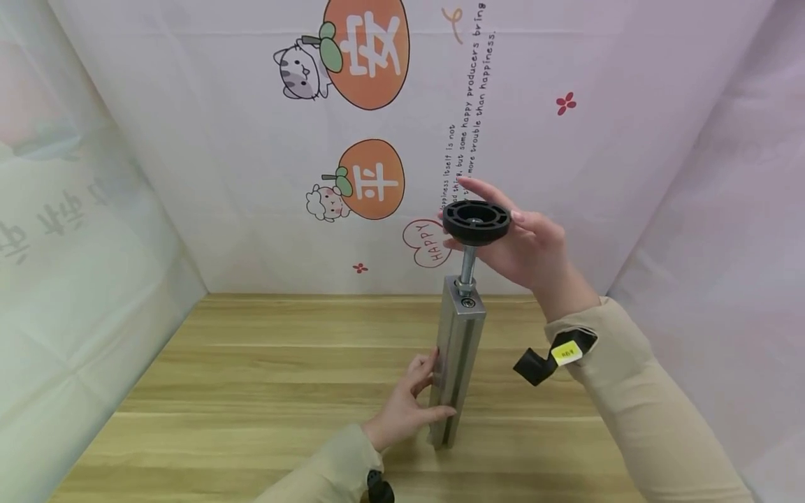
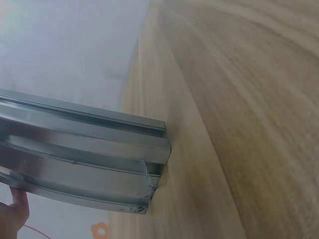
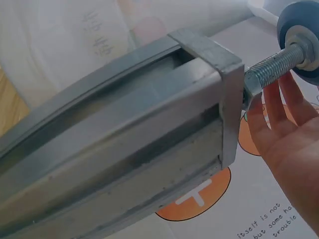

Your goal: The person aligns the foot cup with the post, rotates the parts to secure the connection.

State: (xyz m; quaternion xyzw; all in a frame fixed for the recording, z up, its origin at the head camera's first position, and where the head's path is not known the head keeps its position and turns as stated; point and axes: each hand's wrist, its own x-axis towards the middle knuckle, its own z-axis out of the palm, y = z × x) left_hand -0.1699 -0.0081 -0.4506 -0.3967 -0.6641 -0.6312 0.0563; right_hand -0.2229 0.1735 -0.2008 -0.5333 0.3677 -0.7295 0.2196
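A silver aluminium profile (image 1: 458, 370) stands upright on the wooden table, its grooved lower end (image 2: 114, 186) right at the tabletop in the left wrist view. My left hand (image 1: 402, 417) grips its lower part, thumb across the front and fingers at the left side. From the metal end plate (image 3: 230, 144) on top rises a threaded bolt (image 3: 274, 67) with a hex nut at its base. That bolt carries a round black levelling foot (image 1: 476, 236). Around the foot's rim my right hand (image 1: 531, 251) holds it, thumb at the right edge, other fingers behind and partly hidden.
The wooden tabletop (image 1: 283, 377) meets a white printed cloth (image 1: 251, 175) at the back. More cloth hangs along the left and right sides. A black strap (image 1: 546, 360) with a yellow label sits on the right sleeve.
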